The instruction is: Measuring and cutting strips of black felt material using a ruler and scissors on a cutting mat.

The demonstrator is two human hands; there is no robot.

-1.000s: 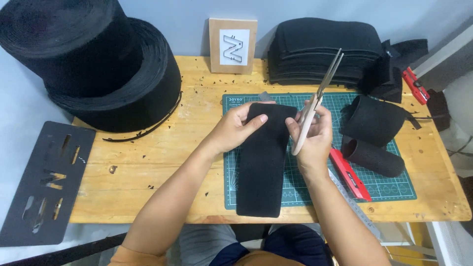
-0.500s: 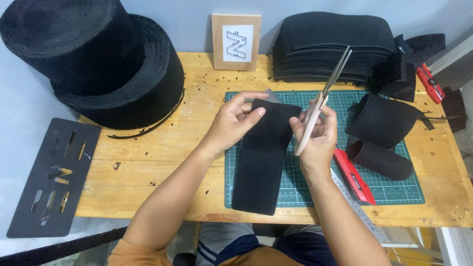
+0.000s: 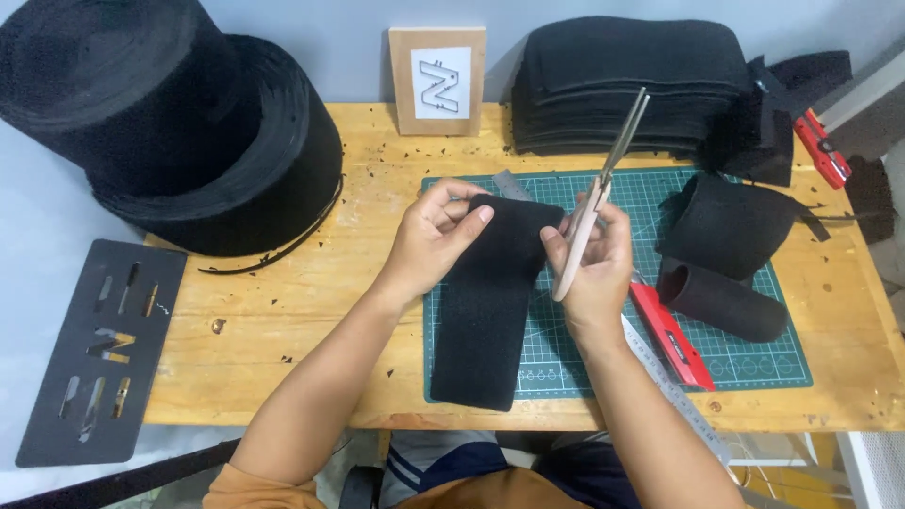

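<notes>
A long black felt strip (image 3: 490,311) lies lengthwise on the green cutting mat (image 3: 754,358), its near end reaching the table's front edge. My left hand (image 3: 436,236) pinches the strip's far left corner, fingers laid over the top edge. My right hand (image 3: 596,259) touches the strip's far right edge with a finger while holding a pair of scissors (image 3: 603,184) with pale pink handles. The blades are closed and point up and away toward the back.
Big black felt rolls (image 3: 179,123) fill the back left; a stack of cut felt pieces (image 3: 632,80) sits back right. Two smaller rolls (image 3: 726,254), a red utility knife (image 3: 671,337) and a steel ruler (image 3: 674,396) lie right. A dark stencil plate (image 3: 99,349) lies left, a framed card (image 3: 438,80) stands behind.
The view has shifted slightly. Both hands stay on the strip's far end; the scissors remain upright in my right hand, blades closed.
</notes>
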